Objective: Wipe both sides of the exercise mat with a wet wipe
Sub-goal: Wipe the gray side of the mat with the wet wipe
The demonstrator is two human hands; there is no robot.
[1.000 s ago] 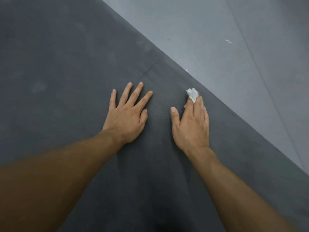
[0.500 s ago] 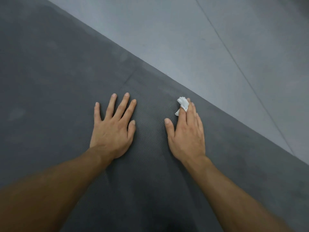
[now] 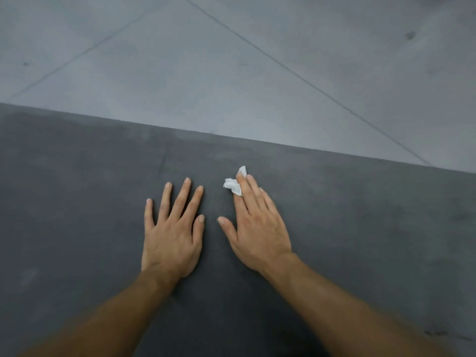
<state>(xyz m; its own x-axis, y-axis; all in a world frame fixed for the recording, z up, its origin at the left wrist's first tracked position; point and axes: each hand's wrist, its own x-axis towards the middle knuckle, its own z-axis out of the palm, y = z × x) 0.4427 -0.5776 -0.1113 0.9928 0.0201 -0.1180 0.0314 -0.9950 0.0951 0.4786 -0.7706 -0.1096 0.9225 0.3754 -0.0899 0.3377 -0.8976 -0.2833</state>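
A dark grey exercise mat [image 3: 77, 202] lies flat and fills the lower half of the view. My left hand [image 3: 172, 233] rests on it, palm down with fingers spread. Just to its right my right hand [image 3: 255, 228] also lies flat, its straight fingers pressing a small crumpled white wet wipe [image 3: 233, 185] onto the mat. The wipe sticks out from under the fingertips, a short way from the mat's far edge.
Beyond the mat's far edge lies a light grey tiled floor [image 3: 231, 73] with thin joint lines. A faint crease [image 3: 162, 161] runs across the mat above my left hand.
The view has swung so the mat's edge now runs nearly level instead of steeply diagonal. Both hands stay flat on the mat; the right hand with the wipe has angled leftward.
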